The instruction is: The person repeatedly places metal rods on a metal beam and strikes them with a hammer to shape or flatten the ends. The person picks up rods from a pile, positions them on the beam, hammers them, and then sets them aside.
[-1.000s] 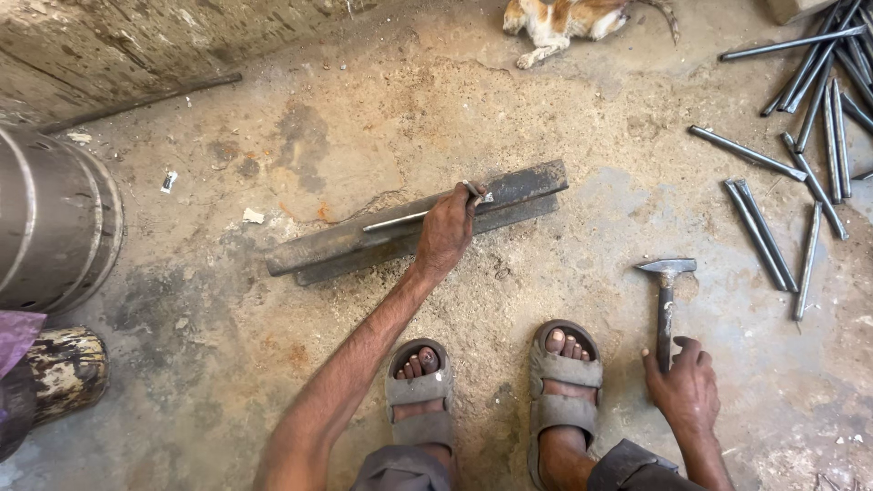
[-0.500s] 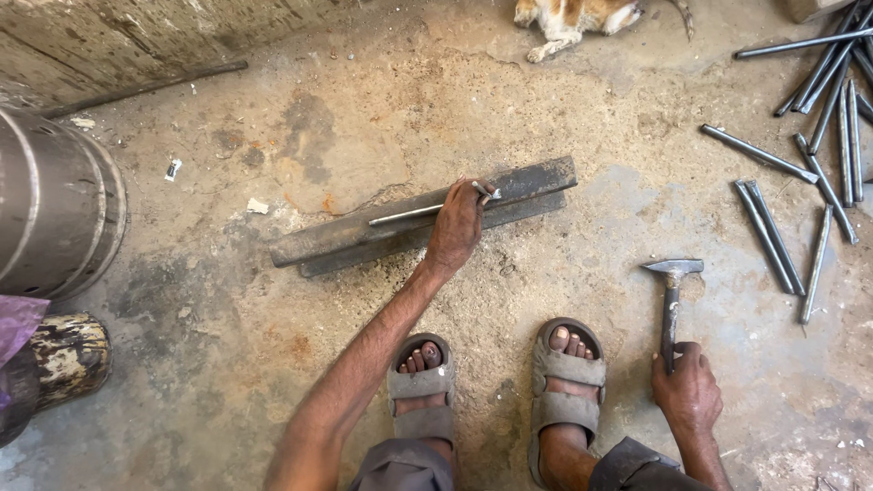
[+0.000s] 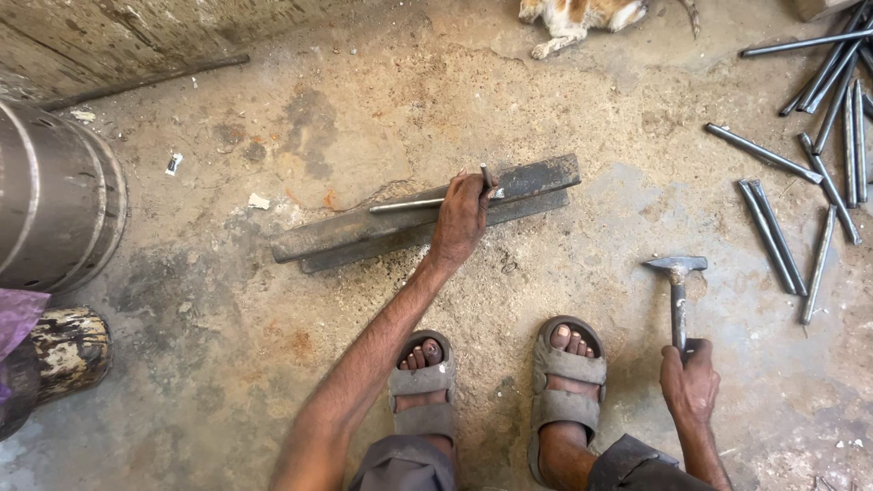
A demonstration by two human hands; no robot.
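Nearest the camera: two feet in grey sandals (image 3: 423, 391) planted on the dusty concrete floor (image 3: 273, 382), knees just below the frame edge.
Right hand: the right hand (image 3: 689, 382) is curled tight round the handle of a hammer (image 3: 677, 295), fingers together and clamped on it; the head points away from the body, low over the floor, to the right of the feet.
Left hand: the left hand (image 3: 462, 218) reaches forward with the arm straight, fingers closed over a thin metal rod (image 3: 409, 204) and pressing it onto the steel bar (image 3: 427, 216).
Rod: it lies lengthwise along the top of the bar, its short bent end sticking up just past the knuckles.
Steel bar: long, dark and heavy, flat on the floor ahead of the feet, angled slightly up to the right.
Change: against the pictures of a second before, the hands, the rod and the hammer keep the same places; only the view has drifted a little.
Meaning: my judgement is that the rod is being steadied, with no blow begun.
Right side, farther: loose grey rods (image 3: 800, 209) scattered well apart from the bar.
Left side: a metal drum (image 3: 55, 195) and a stub of log (image 3: 68, 350).
Far edge: an animal (image 3: 582, 16) lying near the wall.
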